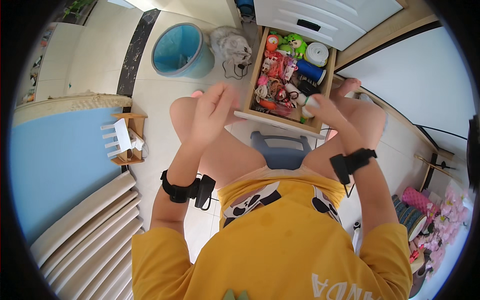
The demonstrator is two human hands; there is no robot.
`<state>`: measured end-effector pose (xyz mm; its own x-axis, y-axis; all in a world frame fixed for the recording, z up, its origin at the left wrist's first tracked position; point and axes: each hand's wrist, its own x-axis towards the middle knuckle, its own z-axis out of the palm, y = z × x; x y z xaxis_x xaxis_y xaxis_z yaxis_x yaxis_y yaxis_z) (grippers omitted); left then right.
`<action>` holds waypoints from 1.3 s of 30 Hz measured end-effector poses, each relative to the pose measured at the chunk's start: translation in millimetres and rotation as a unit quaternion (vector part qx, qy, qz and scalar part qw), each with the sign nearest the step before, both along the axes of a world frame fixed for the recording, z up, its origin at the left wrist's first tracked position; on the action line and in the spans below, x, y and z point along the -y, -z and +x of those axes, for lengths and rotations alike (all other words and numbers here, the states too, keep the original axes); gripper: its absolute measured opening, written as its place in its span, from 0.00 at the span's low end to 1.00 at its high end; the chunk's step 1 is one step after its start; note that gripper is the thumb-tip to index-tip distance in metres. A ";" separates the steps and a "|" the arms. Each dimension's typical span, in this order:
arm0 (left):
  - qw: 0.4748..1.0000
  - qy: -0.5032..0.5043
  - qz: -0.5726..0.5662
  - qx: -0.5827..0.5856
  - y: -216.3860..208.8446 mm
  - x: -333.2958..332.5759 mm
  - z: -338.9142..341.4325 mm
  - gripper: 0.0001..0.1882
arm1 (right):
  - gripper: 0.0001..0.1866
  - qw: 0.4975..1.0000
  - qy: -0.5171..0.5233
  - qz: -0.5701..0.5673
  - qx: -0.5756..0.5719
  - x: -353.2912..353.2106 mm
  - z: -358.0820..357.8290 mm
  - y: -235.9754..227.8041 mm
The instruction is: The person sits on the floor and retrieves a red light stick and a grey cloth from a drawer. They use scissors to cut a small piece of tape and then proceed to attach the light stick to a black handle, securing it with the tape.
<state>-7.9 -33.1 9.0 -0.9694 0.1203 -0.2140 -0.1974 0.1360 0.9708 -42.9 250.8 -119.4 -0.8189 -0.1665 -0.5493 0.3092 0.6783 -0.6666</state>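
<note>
An open wooden drawer (328, 80) full of small goods stands in front of my knees. My left hand (217, 107) is raised left of the drawer, over my left knee; its fingers are curled and blurred, and anything inside them is hidden. At the drawer's right near corner, my right hand (325, 111) has its fingers closed around the end of a white tube-shaped thing (295, 93). Tangled cords and hair ties (275, 87), a blue roll (311, 71), a white coiled strap (317, 53) and a green toy figure (296, 44) fill the drawer.
A blue bin (199, 62) stands left of the drawer, with a grey fluffy cat (230, 45) beside it. A grey-blue stool (281, 150) is under me. On the left are a white router (119, 136) and a ribbed radiator (95, 220); pink flowers (446, 225) stand at right.
</note>
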 end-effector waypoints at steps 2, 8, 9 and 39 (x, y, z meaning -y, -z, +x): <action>1.000 0.012 -0.029 -0.002 -9.7 -4.5 -4.7 0.09 | 0.27 0.999 0.013 0.027 0.020 -14.3 6.4 69.7; 0.990 0.074 -0.100 -0.071 20.8 5.2 -4.1 0.09 | 0.26 0.997 -0.035 0.056 -0.050 -16.2 14.7 112.9; 0.991 0.065 -0.100 -0.060 27.2 4.3 -3.7 0.09 | 0.26 0.997 -0.039 0.050 -0.045 -15.2 14.6 111.2; 0.931 -0.211 -0.189 -0.231 28.1 101.3 -72.1 0.07 | 0.09 0.958 -0.042 -0.284 -0.005 84.8 -16.9 -32.7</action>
<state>-80.0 -134.4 -19.1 -0.9123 -0.2911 0.2879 0.1160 0.4907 0.8636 -59.9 166.0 -86.7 -0.7943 -0.5011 -0.3436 0.2620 0.2276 -0.9378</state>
